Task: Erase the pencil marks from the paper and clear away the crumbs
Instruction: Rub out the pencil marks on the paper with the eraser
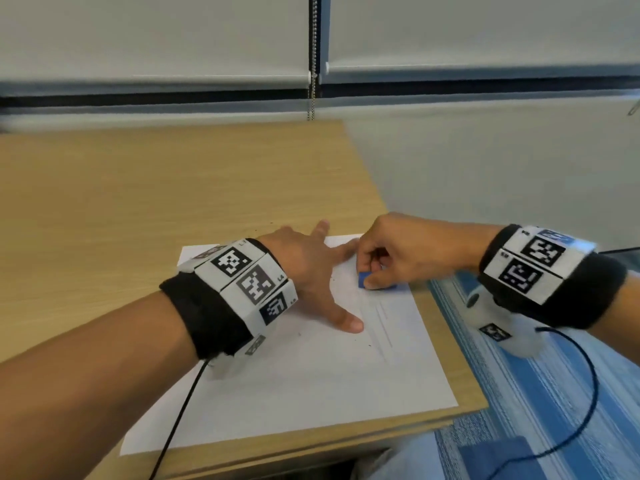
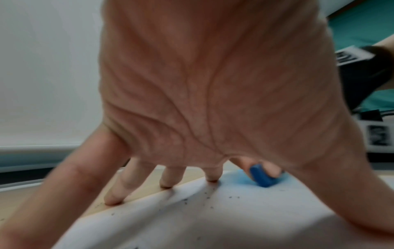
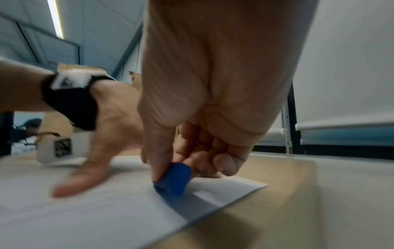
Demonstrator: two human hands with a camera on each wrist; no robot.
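A white sheet of paper (image 1: 311, 375) lies on the wooden desk (image 1: 121, 188), near its right edge. Faint pencil lines (image 1: 382, 323) run down the paper's right part. My left hand (image 1: 311, 271) lies spread flat, fingers pressing the paper's far edge and the desk. My right hand (image 1: 391, 254) pinches a blue eraser (image 1: 363, 280) between thumb and fingers, its tip on the paper near the far right corner. In the right wrist view the eraser (image 3: 173, 180) touches the sheet (image 3: 85, 219). Dark crumbs (image 2: 211, 198) lie scattered on the paper (image 2: 213, 227) beside the eraser (image 2: 262, 176).
The desk's right edge (image 1: 446, 306) runs close beside the paper, with blue striped cloth (image 1: 554, 393) below it. Cables hang from both wristbands. Window blinds (image 1: 156, 36) and a bead chain (image 1: 313, 57) stand behind the desk.
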